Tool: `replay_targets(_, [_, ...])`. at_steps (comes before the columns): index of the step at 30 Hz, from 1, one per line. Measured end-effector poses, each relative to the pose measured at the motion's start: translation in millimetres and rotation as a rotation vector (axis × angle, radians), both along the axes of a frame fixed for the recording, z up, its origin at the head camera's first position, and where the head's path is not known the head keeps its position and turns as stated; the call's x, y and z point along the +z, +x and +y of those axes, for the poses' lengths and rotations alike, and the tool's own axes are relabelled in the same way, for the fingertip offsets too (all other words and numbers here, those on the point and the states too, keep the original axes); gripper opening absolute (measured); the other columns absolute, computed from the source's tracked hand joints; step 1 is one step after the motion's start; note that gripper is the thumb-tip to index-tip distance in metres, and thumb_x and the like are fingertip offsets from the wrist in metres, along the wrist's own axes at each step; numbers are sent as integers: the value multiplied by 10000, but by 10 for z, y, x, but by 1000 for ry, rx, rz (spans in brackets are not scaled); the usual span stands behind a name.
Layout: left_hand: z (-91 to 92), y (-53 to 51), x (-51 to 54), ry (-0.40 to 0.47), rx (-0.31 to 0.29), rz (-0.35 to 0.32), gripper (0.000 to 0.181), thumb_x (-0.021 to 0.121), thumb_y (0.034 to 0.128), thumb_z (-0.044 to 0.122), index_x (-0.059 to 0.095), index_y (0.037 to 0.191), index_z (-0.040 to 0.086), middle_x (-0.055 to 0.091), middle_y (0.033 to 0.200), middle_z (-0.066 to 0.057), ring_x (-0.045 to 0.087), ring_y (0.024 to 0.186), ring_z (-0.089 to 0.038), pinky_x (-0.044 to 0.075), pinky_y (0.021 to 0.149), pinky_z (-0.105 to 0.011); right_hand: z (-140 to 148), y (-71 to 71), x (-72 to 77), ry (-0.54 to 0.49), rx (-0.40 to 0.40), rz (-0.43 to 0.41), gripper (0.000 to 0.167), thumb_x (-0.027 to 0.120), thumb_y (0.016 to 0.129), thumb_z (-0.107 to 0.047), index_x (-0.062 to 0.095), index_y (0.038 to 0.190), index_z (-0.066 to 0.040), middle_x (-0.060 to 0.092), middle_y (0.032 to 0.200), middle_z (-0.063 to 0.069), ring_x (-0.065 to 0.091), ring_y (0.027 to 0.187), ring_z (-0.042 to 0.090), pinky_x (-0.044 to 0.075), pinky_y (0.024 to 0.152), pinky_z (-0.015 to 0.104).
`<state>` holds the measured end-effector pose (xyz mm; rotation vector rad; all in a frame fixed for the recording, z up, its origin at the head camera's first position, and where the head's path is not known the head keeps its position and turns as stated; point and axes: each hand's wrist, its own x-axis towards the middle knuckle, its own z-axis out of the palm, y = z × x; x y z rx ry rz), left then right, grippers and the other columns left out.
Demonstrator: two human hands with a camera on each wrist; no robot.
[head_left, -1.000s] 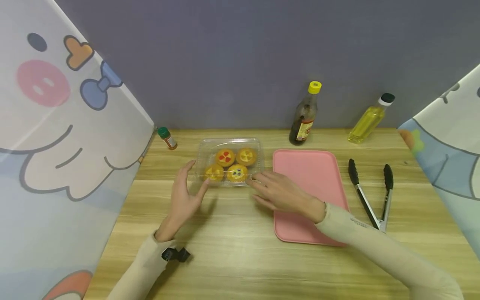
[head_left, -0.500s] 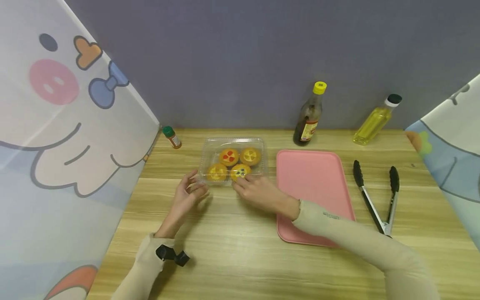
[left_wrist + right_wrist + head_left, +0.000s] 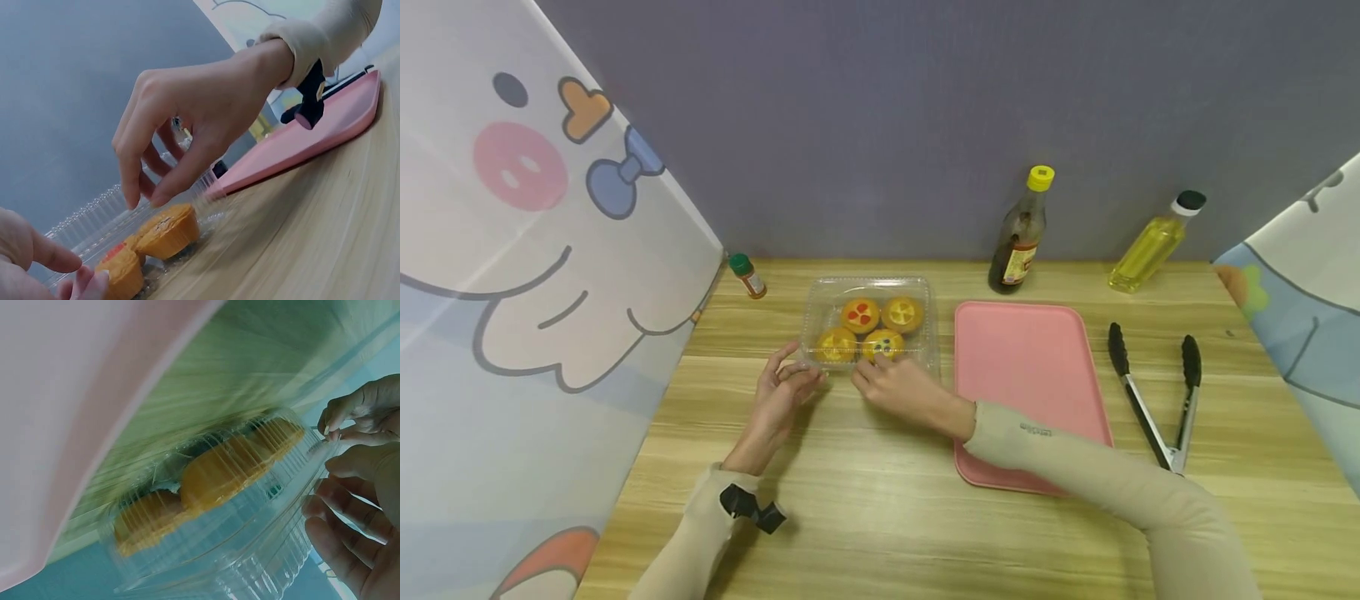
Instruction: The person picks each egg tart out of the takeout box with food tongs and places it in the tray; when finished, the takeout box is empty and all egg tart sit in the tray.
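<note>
One corner of the clear container is pinched by the left hand. At the near edge, the right hand is bent; whether its fingers grip cannot be told.

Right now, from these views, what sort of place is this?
Likely a small mock-kitchen booth rather than a working kitchen: cartoon panels close in both sides of the table, which bears tongs and a clear box of what look like tarts.
</note>
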<state>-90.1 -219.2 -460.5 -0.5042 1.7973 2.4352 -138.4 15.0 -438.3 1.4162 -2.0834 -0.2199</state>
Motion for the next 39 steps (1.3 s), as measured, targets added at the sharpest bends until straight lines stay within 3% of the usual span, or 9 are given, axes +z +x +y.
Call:
replay_targets(8, [45,8,-37,86,12,-16,735,545,995,-117,239,1610,145,545,1089,-4,707,959,-109,580,1029,-250,-79,12,-72,-2,8,17,96,646,980,-135,736,1009,-149,738,987,-36,728,855,123,562,502,203])
replay_targets(24, [94,-12,-44,92,44,23,702,527,1008,-122,247,1595,142,569,973,14,710,968,-127,576,1050,-286,-139,-33,-72,-23,-4,71,73,650,991,-152,722,999,-165,730,979,-43,731,829,115,553,492,191])
replay_targets(30, [127,-6,-33,94,76,30,675,518,1008,-121,284,1579,153,582,959,11,729,927,-114,585,1031,-278,-167,-37,-76,-56,-13,103,70,663,998,-170,731,987,-164,740,982,-34,750,853,131,599,566,198])
replay_targets(39, [179,1,-33,94,121,46,651,517,1002,-123,316,1562,139,586,933,21,722,924,-115,592,1015,-271,-226,-53,-125,-112,-24,167,207,547,1043,-135,729,952,-172,726,942,-41,736,851,143,603,590,203])
